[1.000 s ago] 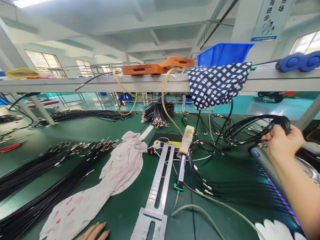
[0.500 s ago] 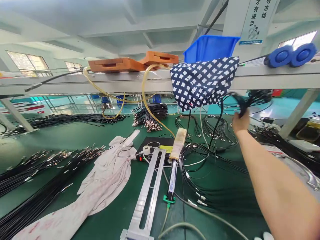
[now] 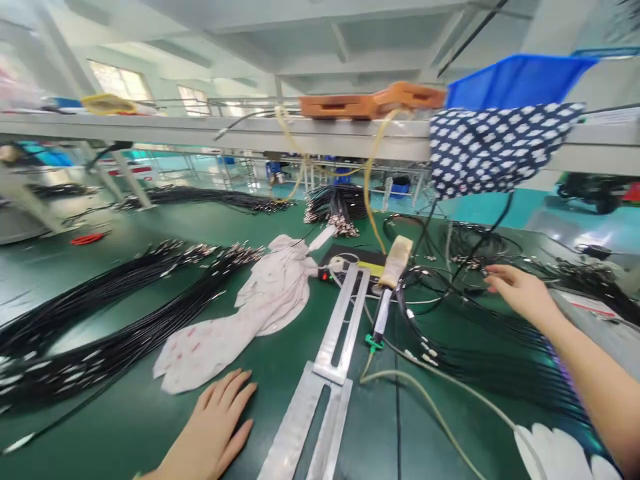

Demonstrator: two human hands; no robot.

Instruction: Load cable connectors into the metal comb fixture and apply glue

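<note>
My right hand hovers with fingers spread just above the tangle of black cables on the green table, holding nothing. My left hand lies flat and open on the table near the front edge, beside a stained white cloth and a slotted metal rail. A soldering-type tool with a taped handle lies between the rail and the cables.
Long bundles of black cables stretch across the left of the table. A shelf overhead carries orange trays, a blue bin and a dotted cloth. A small black box sits behind the rail. A white glove lies at the front right.
My right hand has let go of the cable bundle it held up and dropped to the table, open. My left hand has come into view flat on the table. The view has swung left.
</note>
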